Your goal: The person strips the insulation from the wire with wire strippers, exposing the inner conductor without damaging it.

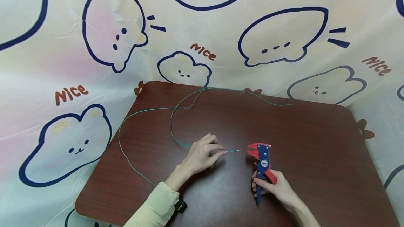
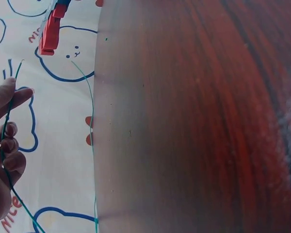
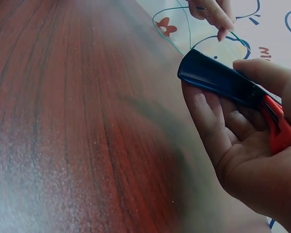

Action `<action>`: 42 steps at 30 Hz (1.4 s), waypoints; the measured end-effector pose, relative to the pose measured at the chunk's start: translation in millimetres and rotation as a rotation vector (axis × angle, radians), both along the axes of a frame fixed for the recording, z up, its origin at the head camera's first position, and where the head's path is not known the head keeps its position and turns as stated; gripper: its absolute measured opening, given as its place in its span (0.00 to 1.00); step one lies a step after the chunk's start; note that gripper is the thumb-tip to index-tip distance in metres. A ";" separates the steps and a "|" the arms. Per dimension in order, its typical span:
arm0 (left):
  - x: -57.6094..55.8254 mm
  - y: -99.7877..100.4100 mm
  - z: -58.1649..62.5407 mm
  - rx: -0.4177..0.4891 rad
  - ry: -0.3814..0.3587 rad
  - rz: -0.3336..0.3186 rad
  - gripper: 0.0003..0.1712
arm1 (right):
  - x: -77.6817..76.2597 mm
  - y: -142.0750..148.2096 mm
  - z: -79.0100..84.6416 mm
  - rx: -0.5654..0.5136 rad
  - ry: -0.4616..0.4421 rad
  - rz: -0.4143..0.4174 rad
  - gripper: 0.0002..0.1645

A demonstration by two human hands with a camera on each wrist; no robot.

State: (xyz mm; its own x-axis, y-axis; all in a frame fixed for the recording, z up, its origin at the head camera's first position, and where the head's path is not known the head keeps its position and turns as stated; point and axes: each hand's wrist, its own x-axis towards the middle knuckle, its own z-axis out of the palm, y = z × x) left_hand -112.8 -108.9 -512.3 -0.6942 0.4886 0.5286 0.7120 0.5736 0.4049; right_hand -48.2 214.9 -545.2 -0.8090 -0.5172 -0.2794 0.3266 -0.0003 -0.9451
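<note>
My left hand [image 1: 203,153] pinches a thin green wire [image 1: 233,151] between thumb and index finger, close to one end. That short end points right, and its very tip looks paler than the rest. In the left wrist view, the wire [image 2: 8,116] runs back across the palm past the other fingers. My right hand [image 1: 277,186] grips a wire stripper [image 1: 263,164] with blue and red handles. The tool stands with its red jaws toward the far side, a little right of the wire's tip. In the right wrist view, fingers and thumb lie around the blue handle [image 3: 218,80].
The rest of the green wire loops over the dark brown wooden table [image 1: 315,150], along its left side and far edge, with another end at the far right. Behind the table hangs a pale cloth [image 1: 221,27] printed with cartoon outlines.
</note>
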 end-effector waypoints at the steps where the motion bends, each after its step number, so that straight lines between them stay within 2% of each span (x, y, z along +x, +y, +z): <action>1: 0.0 0.1 0.0 -0.001 0.001 0.001 0.03 | -0.3 0.4 -0.4 -0.007 -0.004 -0.001 0.18; 7: 0.1 0.7 -0.1 0.002 0.008 -0.002 0.04 | -1.9 1.5 -1.3 -0.018 -0.029 -0.006 0.19; 13: 1.2 1.5 -1.2 -0.013 -0.020 -0.009 0.04 | -1.1 0.7 -0.9 -0.019 -0.031 -0.017 0.19; 23: 3.5 1.6 -6.0 -0.103 -0.061 0.016 0.06 | -0.3 -0.6 -2.1 -0.036 0.004 -0.021 0.15; 30: 5.4 2.7 -8.1 -0.161 -0.074 -0.015 0.06 | 0.8 0.9 -1.2 0.007 -0.011 -0.041 0.20; 36: 11.6 3.8 -13.8 -0.262 -0.159 -0.049 0.06 | 0.9 2.5 -0.4 0.046 -0.037 -0.046 0.24; 42: 16.8 0.4 -16.3 -0.265 -0.173 -0.018 0.10 | 2.4 3.5 0.6 0.064 -0.053 -0.054 0.23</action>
